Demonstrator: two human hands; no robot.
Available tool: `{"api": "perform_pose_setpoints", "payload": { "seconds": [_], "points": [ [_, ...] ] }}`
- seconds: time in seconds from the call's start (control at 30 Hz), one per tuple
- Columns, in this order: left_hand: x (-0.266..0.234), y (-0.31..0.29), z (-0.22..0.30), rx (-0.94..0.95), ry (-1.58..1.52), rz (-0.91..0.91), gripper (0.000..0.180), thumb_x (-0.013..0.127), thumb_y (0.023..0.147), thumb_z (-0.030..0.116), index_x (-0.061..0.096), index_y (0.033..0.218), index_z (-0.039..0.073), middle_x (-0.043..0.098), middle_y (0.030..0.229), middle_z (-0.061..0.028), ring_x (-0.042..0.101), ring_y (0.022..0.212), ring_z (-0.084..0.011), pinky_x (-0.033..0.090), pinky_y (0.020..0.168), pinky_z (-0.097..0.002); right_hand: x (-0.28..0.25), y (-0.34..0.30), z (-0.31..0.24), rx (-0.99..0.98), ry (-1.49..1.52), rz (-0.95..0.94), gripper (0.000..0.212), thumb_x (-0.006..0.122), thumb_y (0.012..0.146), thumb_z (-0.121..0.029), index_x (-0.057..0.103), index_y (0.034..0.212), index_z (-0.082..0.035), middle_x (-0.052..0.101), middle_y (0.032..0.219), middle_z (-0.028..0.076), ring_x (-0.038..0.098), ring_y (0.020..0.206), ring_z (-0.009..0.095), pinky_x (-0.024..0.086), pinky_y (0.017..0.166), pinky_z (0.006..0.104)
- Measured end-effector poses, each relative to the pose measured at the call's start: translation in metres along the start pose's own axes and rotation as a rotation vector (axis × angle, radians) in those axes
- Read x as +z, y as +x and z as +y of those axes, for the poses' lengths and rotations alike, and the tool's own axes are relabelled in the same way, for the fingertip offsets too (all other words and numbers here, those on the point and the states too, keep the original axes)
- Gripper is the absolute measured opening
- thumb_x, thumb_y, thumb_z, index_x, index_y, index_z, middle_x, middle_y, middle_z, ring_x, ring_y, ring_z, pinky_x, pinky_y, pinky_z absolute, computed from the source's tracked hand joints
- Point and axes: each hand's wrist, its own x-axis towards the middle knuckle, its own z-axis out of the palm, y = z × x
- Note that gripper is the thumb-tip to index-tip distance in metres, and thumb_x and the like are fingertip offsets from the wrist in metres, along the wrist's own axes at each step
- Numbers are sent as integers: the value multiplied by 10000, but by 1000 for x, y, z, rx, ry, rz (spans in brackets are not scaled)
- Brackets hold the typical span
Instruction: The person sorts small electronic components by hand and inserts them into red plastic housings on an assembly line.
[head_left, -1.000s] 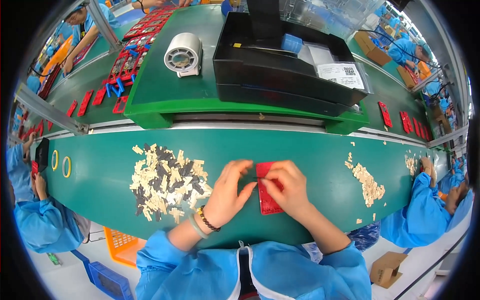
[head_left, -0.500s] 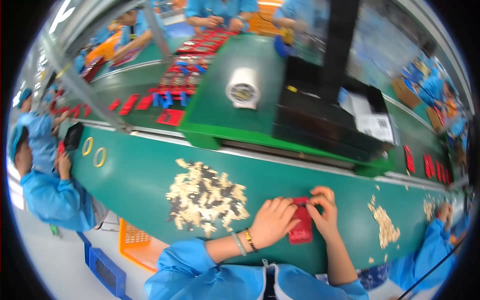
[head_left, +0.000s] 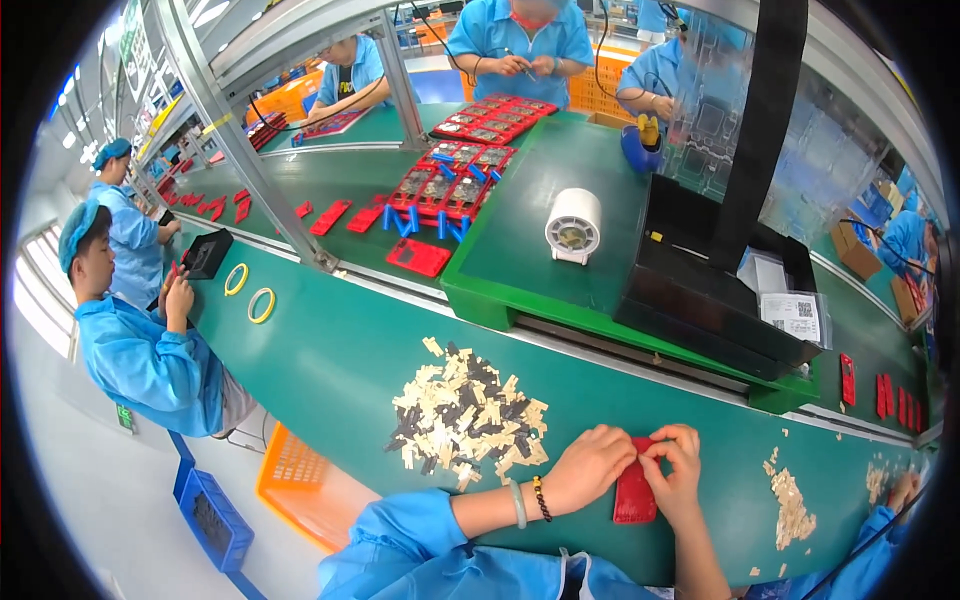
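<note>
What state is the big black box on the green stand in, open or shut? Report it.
Open: the black box shows its inside from above, with a white-labelled bag at its right-hand rim.

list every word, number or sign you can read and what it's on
None can be read.
White label at the black box: square code and fine print, too small.
Green panel, upper left: pale marks, too small.
Green floor marking, lower left: too small.
Red plate in front: tiny marks along its near edge, too small.
</note>
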Motion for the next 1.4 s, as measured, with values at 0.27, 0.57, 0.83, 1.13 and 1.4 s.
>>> {"api": "perform_pose_setpoints", "payload": {
  "seconds": [0.27, 0.57, 0.83, 1.13, 1.4],
  "points": [
    [22, -14, 3, 211, 559, -154, 417, 582, 841, 275, 576, 1118, -36, 539, 1179, -185, 489, 1162, -316, 401, 991, -396, 5, 21, 42, 305, 287, 27, 94, 676, 756, -43, 584, 756, -22, 597, 961, 92, 570, 925, 243, 438, 826, 324],
    [35, -15, 6, 229, 678, -202, 469, 612, 838, 290, 565, 1155, -53, 515, 1219, -204, 467, 1170, -334, 389, 1007, -420, 6, 12, 43, 222, 113, 10, 100, 691, 726, -44, 593, 746, -50, 589, 986, 59, 510, 990, 226, 392, 893, 333],
    [36, -15, 5, 203, 700, -192, 468, 625, 829, 285, 565, 1148, -51, 506, 1214, -196, 470, 1140, -337, 400, 998, -418, 10, 14, 38, 196, -28, -13, 118, 702, 709, -53, 586, 720, -70, 583, 981, 30, 503, 986, 229, 369, 895, 348],
    [35, -14, 5, 190, 628, -172, 445, 636, 819, 264, 574, 1137, -42, 508, 1211, -202, 481, 1133, -348, 419, 984, -433, 14, 15, 38, 140, -96, -3, 121, 722, 685, -85, 602, 695, -93, 577, 959, -1, 507, 982, 214, 372, 851, 356],
    [30, -13, 0, 176, 499, -149, 468, 670, 795, 244, 557, 1152, -37, 501, 1228, -211, 489, 1133, -358, 426, 961, -443, 14, 11, 29, 74, -215, 22, 136, 728, 678, -99, 611, 749, -100, 572, 1027, 30, 518, 1011, 232, 402, 825, 374]
  ]
}}
